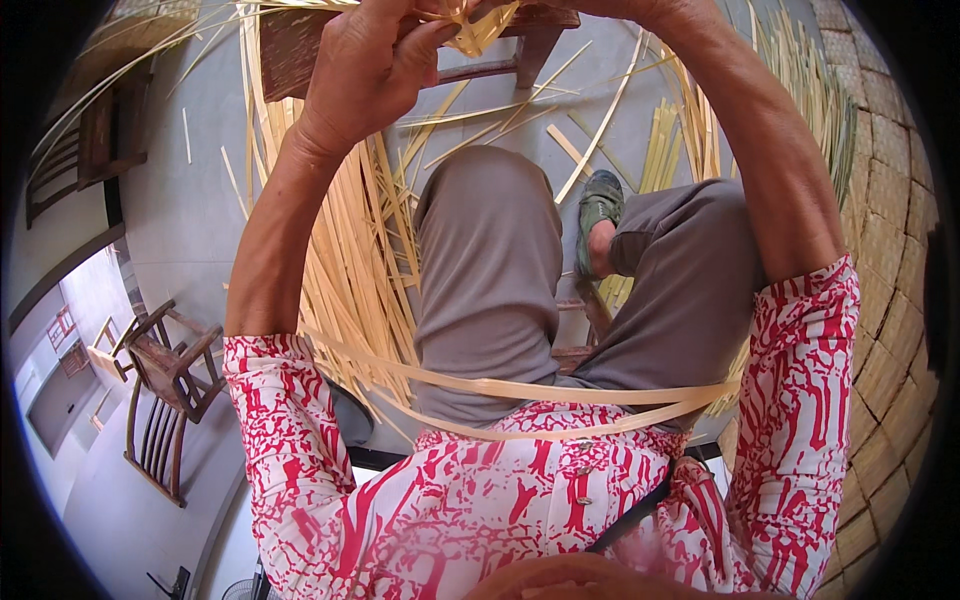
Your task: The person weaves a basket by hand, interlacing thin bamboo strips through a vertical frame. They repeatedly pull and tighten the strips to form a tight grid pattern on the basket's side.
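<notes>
At the top edge, my left hand (372,72) is closed, thumb and fingers pinching a small woven piece of pale bamboo-like strips (480,36). Long thin ends of strip stick out from it toward the upper left. My right hand (622,6) comes in from the right to the same piece, but the frame cuts most of it off, so its grip is hidden. Behind the piece stands a dark reddish wooden bench (290,55). A few long loose strips (520,388) curve across my lap.
A thick bundle of strips (345,260) lies left of my legs. More strips (700,110) and greenish ones (800,90) lie on the right, beside stacked woven panels (885,250). Strips are scattered over the grey floor (200,200). A wooden chair (170,370) stands at left.
</notes>
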Demonstrator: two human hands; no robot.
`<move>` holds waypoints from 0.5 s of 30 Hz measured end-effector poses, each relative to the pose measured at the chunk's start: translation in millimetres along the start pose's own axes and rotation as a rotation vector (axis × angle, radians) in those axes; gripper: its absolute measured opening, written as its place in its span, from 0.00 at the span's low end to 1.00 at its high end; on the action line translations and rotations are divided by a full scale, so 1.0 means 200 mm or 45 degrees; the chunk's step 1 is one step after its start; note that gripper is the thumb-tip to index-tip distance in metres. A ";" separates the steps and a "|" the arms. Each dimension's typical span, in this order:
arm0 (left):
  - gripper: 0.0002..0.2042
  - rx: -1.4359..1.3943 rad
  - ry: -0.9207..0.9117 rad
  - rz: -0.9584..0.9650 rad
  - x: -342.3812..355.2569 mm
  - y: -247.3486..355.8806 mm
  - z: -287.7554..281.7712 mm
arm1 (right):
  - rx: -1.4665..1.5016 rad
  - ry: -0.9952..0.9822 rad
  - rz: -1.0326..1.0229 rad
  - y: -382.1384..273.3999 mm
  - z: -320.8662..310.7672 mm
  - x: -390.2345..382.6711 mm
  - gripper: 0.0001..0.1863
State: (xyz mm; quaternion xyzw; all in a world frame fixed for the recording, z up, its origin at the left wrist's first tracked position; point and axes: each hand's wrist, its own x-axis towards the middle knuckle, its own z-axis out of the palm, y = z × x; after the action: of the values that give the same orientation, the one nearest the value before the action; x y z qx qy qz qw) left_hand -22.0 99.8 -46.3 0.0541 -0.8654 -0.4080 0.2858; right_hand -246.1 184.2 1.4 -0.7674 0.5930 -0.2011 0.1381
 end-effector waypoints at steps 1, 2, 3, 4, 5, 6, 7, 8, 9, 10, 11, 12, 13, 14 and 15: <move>0.06 0.013 0.016 -0.001 0.00 0.01 0.00 | -0.065 0.002 -0.032 0.00 -0.01 0.01 0.23; 0.08 0.029 0.025 -0.008 -0.01 0.02 -0.01 | -0.120 0.006 -0.063 -0.01 -0.02 0.02 0.23; 0.09 0.045 0.033 -0.017 -0.02 0.02 -0.02 | -0.174 0.010 -0.093 -0.02 -0.03 0.03 0.23; 0.13 -0.002 -0.037 -0.040 -0.02 0.01 -0.04 | 0.005 -0.073 0.019 -0.04 -0.05 0.03 0.23; 0.14 -0.039 -0.006 0.050 -0.01 -0.01 -0.03 | -0.024 -0.079 0.000 -0.05 -0.07 0.04 0.22; 0.14 -0.077 0.025 0.139 0.00 -0.03 -0.01 | -0.053 -0.086 -0.019 -0.06 -0.08 0.04 0.22; 0.15 -0.116 0.056 0.227 0.01 -0.04 0.00 | -0.082 -0.093 -0.038 -0.06 -0.07 0.04 0.21; 0.16 -0.063 -0.002 0.208 0.01 -0.04 -0.02 | -0.078 -0.078 -0.060 -0.02 -0.05 0.06 0.20; 0.17 -0.084 -0.013 0.183 0.03 -0.02 -0.02 | -0.049 -0.066 -0.095 -0.01 -0.04 0.06 0.19; 0.17 -0.106 -0.025 0.157 0.04 -0.01 -0.02 | -0.020 -0.054 -0.129 0.00 -0.04 0.06 0.19; 0.18 -0.120 -0.030 0.124 0.03 0.00 -0.02 | 0.014 -0.045 -0.173 -0.01 -0.05 0.06 0.19; 0.18 -0.204 -0.056 0.118 0.02 -0.03 -0.03 | -0.055 -0.042 -0.158 -0.03 -0.06 0.05 0.18; 0.19 -0.226 -0.064 0.115 0.02 -0.03 -0.03 | -0.045 -0.081 -0.106 -0.05 -0.07 0.04 0.18; 0.19 -0.251 -0.070 0.112 0.02 -0.02 -0.02 | -0.038 -0.122 -0.052 -0.11 -0.10 0.03 0.18; 0.19 -0.276 -0.075 0.109 0.02 -0.01 -0.02 | -0.030 -0.164 0.001 -0.13 -0.11 0.03 0.17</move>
State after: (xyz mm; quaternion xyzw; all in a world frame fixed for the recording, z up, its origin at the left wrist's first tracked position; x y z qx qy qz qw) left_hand -23.7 93.8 -43.0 -0.0261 -0.8258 -0.4879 0.2816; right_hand -232.4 186.7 33.3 -0.7801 0.5856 -0.1440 0.1670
